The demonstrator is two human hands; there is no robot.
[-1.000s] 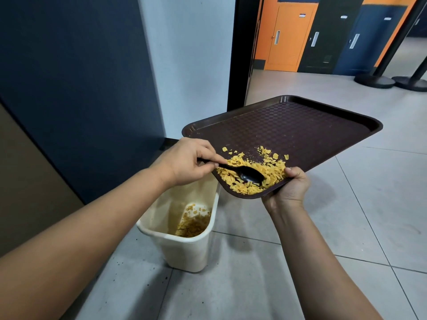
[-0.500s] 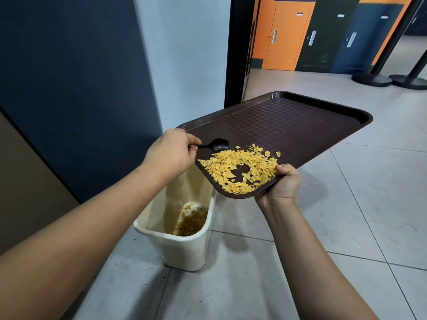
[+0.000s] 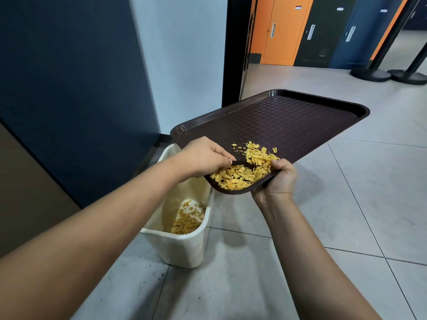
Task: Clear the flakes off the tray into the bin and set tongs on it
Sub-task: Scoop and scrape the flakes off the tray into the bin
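Note:
A dark brown tray [image 3: 288, 121] is tilted down toward me above a cream bin [image 3: 182, 248]. My right hand [image 3: 277, 179] grips the tray's near corner. Yellow flakes [image 3: 245, 172] lie heaped in that low corner, with a few scattered higher up. My left hand [image 3: 205, 158] holds a black spoon [image 3: 242, 163] by the handle, and its bowl is buried in the flakes. More flakes [image 3: 187, 220] lie at the bottom of the bin. No tongs are in view.
The bin stands on a grey tiled floor [image 3: 346, 215] against a dark blue wall [image 3: 69, 88]. A black door frame [image 3: 235, 49] opens onto orange and dark lockers [image 3: 300, 31]. Two black post bases [image 3: 388, 75] stand at the far right.
My left hand has swept the spoon from the upper edge of the flakes down into the pile, pushing them into the tray's low corner. The tray has shifted slightly.

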